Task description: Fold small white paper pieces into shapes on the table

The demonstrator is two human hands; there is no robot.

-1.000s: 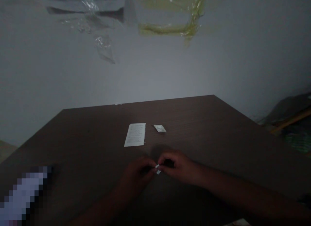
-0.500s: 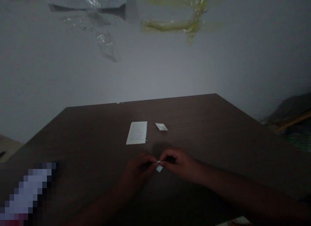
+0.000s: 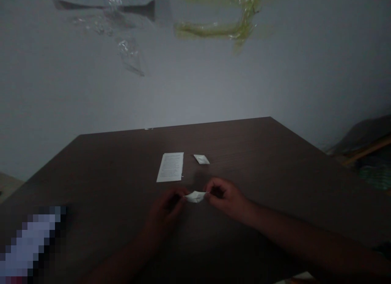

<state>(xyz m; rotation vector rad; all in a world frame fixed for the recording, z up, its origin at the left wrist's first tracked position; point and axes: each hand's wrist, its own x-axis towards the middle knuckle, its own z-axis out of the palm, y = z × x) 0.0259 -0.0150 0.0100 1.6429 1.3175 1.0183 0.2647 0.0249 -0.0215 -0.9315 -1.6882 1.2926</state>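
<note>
Both hands hold a small white folded paper piece point(image 3: 196, 196) just above the dark wooden table point(image 3: 275, 170). My left hand point(image 3: 167, 206) pinches its left end, and my right hand point(image 3: 226, 196) pinches its right end. The piece is stretched out between the fingertips. Beyond the hands, a white printed leaflet point(image 3: 170, 167) lies flat on the table. To its right rests a small white sachet point(image 3: 201, 159).
A pale wall rises behind the table, with clear and yellowish plastic film point(image 3: 214, 19) stuck high on it. A blurred-out pale object point(image 3: 29, 243) lies at the table's front left. Dark clutter point(image 3: 366, 149) stands off the table's right edge.
The hands have drawn apart and moved slightly away from me. The white piece, earlier bunched small between the fingertips, is now spread wider between them.
</note>
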